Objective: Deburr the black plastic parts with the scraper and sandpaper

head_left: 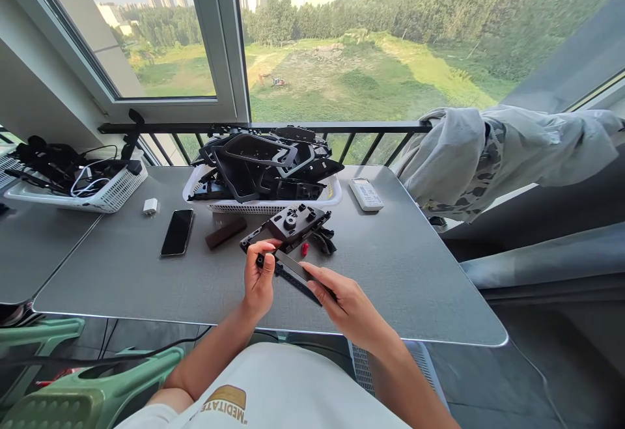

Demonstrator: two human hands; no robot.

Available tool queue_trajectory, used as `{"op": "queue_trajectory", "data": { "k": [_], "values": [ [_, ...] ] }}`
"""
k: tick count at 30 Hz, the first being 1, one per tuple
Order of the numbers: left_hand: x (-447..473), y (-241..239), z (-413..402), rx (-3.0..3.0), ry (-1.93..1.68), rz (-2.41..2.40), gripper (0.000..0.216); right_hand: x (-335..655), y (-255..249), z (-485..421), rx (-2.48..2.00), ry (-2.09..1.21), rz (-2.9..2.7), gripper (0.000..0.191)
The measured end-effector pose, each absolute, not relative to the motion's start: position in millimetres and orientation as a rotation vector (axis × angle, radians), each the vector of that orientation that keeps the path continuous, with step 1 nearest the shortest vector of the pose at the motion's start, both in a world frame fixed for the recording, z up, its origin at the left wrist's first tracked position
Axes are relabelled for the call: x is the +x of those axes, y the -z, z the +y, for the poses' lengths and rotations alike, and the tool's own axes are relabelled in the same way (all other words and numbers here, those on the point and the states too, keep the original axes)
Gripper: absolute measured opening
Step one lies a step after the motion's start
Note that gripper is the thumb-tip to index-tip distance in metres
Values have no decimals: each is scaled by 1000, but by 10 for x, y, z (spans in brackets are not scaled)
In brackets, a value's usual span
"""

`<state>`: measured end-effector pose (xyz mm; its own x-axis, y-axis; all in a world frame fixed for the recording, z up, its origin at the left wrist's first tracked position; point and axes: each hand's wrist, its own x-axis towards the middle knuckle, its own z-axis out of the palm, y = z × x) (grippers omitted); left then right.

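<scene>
Black molded part (288,228) sits nearside of white basket (334,189), left hand (258,282) nearer, grasping its edge — right hand (349,302), farther from basket, grips flat bar (293,265), long axis aimed toward basket's left end — tip contact unclear.

Black part (289,226): partly hidden behind left fingers (267,269). Flat tool (293,265): partly under right fingers (326,275). White device (366,194): lettering illegibly small. Green stool (83,395): cropped at bottom.
</scene>
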<state>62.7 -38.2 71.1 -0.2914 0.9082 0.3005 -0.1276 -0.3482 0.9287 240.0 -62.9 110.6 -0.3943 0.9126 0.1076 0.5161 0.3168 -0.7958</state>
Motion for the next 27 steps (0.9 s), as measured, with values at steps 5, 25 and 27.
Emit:
{"op": "queue_trajectory", "data": {
  "k": [5,25,27],
  "values": [
    [640,-712,-385,1121,-1710,976,31,2400,-1113,-633,-1173,-1039,-2002,39],
    [628,-906,-356,872,-1654,910,34,2420,-1023,-569,-1134,-1402,-1089,55],
    [595,-917,-357,824,-1615,838,30,2417,-1046,-562,-1102,-1391,-1011,52]
  ]
}}
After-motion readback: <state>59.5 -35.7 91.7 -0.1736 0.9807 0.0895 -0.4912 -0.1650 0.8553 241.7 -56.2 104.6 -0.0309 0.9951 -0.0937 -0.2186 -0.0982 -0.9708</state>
